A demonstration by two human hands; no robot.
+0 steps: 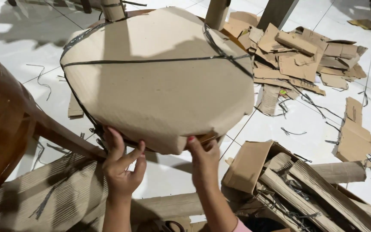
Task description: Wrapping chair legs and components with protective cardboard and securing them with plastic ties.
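view: single head cam, worn
facing: steeply down, slightly forward
range: close, arm's reach over tiled floor [305,124]
overlap: none, one view

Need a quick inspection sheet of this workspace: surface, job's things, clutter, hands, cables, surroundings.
Surface: white tiled floor, sunlit patches.
Job's things: round seat wrapped in cardboard, crossed by black straps; wrapped legs point up.
Clutter: cardboard scrap pile at upper right; open box of cardboard rolls at lower right; corrugated sheet at lower left; scissors handles at bottom edge.
Hands: left hand and right hand both grip the seat's near edge.
Cables: nothing seen; cut strap bits on the floor.
Surroundings: brown wooden chair at left.
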